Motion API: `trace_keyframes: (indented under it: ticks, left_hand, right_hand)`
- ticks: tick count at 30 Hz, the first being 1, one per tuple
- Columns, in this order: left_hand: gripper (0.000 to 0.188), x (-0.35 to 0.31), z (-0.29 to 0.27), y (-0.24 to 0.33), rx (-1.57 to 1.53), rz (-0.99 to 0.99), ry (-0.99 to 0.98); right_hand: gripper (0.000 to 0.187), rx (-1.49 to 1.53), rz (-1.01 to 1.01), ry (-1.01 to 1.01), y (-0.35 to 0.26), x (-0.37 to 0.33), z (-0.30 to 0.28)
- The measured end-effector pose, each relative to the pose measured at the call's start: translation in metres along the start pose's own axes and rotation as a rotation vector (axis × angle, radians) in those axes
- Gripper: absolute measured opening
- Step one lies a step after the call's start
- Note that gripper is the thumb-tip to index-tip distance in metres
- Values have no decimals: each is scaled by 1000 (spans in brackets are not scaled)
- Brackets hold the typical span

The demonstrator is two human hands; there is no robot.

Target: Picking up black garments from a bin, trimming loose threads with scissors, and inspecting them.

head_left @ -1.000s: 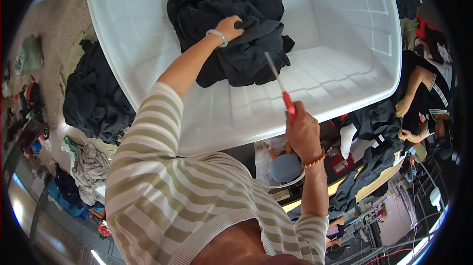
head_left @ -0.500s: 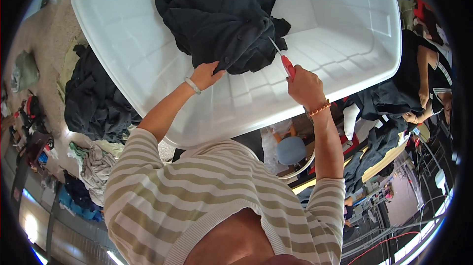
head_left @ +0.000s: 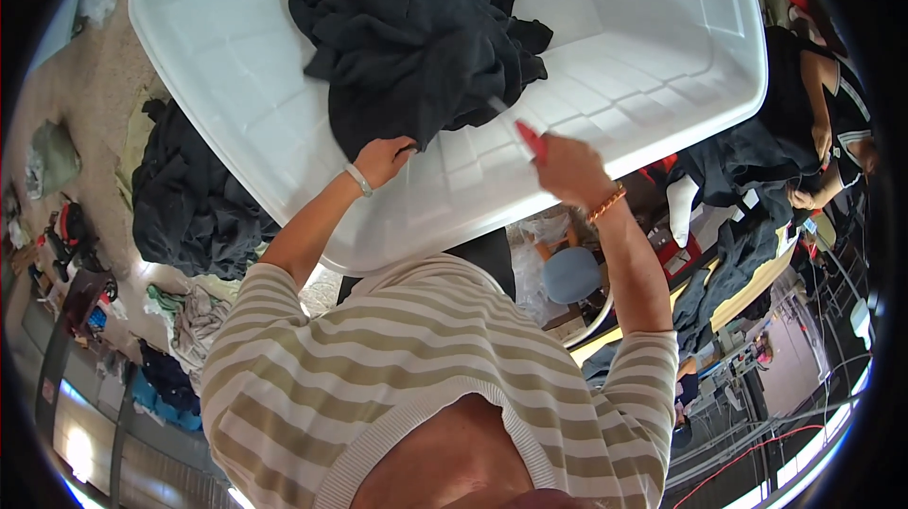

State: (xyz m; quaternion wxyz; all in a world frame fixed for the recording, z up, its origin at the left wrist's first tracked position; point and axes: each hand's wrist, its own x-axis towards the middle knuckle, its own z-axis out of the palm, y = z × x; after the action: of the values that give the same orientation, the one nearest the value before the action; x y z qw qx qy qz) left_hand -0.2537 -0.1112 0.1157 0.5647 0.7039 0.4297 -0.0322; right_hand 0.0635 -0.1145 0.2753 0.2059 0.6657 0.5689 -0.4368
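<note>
Dark clothing (head_left: 416,45) is lying in a heap inside the big white plastic tub (head_left: 662,64), which is filling the upper middle of the frame, and the heap is sitting toward the upper left part of the tub, well away from the bare ribbed wall on the right. The left hand (head_left: 383,159) is reaching up from the lower middle of the frame and is closing its fingers on the lower edge of the black fabric, so it seems to be pinning or pulling that edge to keep the cloth stretched. The right hand (head_left: 567,168) is closed around a small tool with a red handle (head_left: 532,142), and the thin metal tip is pointing up and left, touching the fabric at the right lower corner of the heap; held like this, the tip can probably work on a seam or a thread while the other hand is steadying the cloth. What kind of tool it is, I cannot tell for sure. Both forearms are coming out of a striped beige and white sweater (head_left: 416,367) at the bottom. Another dark pile of garments (head_left: 189,197) is lying on the floor at the left of the frame, just beside the tub, and a second person in black (head_left: 813,121) is sitting at the right edge.
</note>
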Motion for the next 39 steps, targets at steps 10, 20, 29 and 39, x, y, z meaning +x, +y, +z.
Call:
trace_keyframes:
  ticks: [10, 20, 29, 39]
  left_hand:
    - [20, 0, 26, -28, 7, 377, 285]
    - [24, -77, -14, 245, -1045, 842, -699]
    - [17, -104, 45, 305, -702, 755, -996]
    - [124, 7, 85, 219, -420, -481, 466]
  right_hand:
    - [37, 91, -239, -158, -11, -25, 14]
    - [62, 1401, 157, -46, 8, -72, 29]
    - [27, 1189, -191, 36, 25, -157, 99]
    - [88, 649, -539, 751, 112, -383, 180]
